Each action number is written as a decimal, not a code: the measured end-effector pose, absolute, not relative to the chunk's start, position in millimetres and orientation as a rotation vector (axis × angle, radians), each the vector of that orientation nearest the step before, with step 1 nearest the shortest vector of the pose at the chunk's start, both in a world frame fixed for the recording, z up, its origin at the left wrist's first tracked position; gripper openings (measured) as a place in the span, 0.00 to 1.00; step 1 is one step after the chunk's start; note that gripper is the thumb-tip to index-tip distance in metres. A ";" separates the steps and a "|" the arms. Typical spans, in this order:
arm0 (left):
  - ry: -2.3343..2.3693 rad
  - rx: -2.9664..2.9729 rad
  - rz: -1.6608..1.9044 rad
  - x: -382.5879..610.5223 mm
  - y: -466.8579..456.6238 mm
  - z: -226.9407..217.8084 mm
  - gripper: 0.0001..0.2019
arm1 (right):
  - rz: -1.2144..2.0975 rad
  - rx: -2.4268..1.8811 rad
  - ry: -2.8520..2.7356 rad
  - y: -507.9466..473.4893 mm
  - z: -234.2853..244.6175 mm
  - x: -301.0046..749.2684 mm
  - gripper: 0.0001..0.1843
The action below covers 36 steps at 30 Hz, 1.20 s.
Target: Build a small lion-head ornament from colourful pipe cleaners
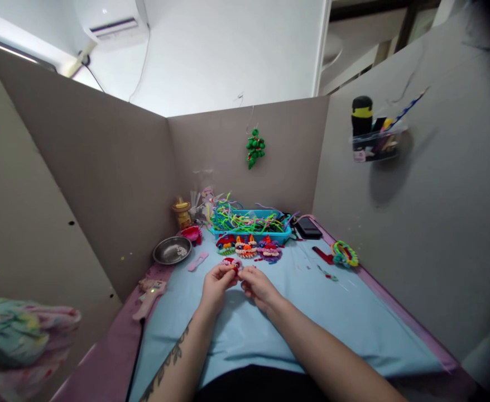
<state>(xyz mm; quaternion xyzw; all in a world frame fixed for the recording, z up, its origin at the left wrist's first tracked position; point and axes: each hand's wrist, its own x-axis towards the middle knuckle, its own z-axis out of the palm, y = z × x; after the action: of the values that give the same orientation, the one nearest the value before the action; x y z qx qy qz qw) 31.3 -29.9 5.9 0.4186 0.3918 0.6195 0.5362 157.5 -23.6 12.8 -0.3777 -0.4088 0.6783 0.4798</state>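
Observation:
My left hand point(215, 285) and my right hand point(258, 286) meet over the light blue mat point(312, 318), fingers pinched together on a small red and white fuzzy craft piece point(233, 263). Just beyond it lies a row of three finished colourful pipe-cleaner figures point(247, 247). Behind those stands a blue basket point(249, 223) full of green, yellow and purple pipe cleaners.
A metal bowl point(172, 249) sits at the left, a pink glue gun point(149, 296) nearer the left edge, a black phone point(307, 227) and colourful rings point(344, 254) at the right. Grey partition walls enclose the desk; a green ornament point(255, 147) hangs on the back wall.

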 end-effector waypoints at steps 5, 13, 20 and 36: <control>0.926 0.998 1.480 30.4 -29.8 4.7 0.14 | 1.657 -0.914 -0.989 -22.4 11.5 157.1 0.16; 0.927 0.964 1.481 31.1 -30.6 8.1 0.14 | 1.701 -0.883 -1.010 -21.7 9.3 157.9 0.16; 0.786 0.849 1.432 30.5 -31.3 10.8 0.13 | 1.685 -0.852 -1.077 -25.0 10.0 156.6 0.15; 0.738 0.801 1.355 30.0 -29.6 11.7 0.13 | 1.702 -0.832 -1.087 -25.5 7.9 153.5 0.18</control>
<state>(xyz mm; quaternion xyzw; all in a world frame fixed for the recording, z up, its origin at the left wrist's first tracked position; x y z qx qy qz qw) 30.0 -29.6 11.7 0.3518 0.3243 0.5952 0.6456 153.5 -25.5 7.9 -0.3379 -0.4419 0.6916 0.4607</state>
